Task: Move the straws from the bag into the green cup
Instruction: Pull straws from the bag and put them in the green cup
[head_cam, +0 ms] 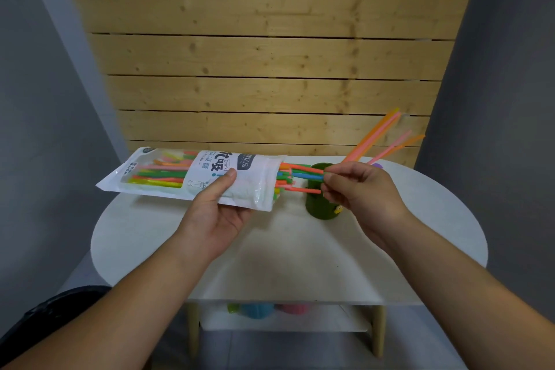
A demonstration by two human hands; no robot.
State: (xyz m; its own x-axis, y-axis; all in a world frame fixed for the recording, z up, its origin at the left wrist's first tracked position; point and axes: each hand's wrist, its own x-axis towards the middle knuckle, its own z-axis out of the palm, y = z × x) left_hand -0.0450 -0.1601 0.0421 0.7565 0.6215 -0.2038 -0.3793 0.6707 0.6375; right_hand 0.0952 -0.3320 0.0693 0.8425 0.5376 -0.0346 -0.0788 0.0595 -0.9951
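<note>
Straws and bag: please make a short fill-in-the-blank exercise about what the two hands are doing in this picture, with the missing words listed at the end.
1. The left hand holds the white ____ above the table.
2. The fingers of the right hand pinch the ends of the straws that stick out of the bag's ____ end.
3. Some orange and pink straws already stand in the ____ cup.

Missing words: bag; open; green
</note>
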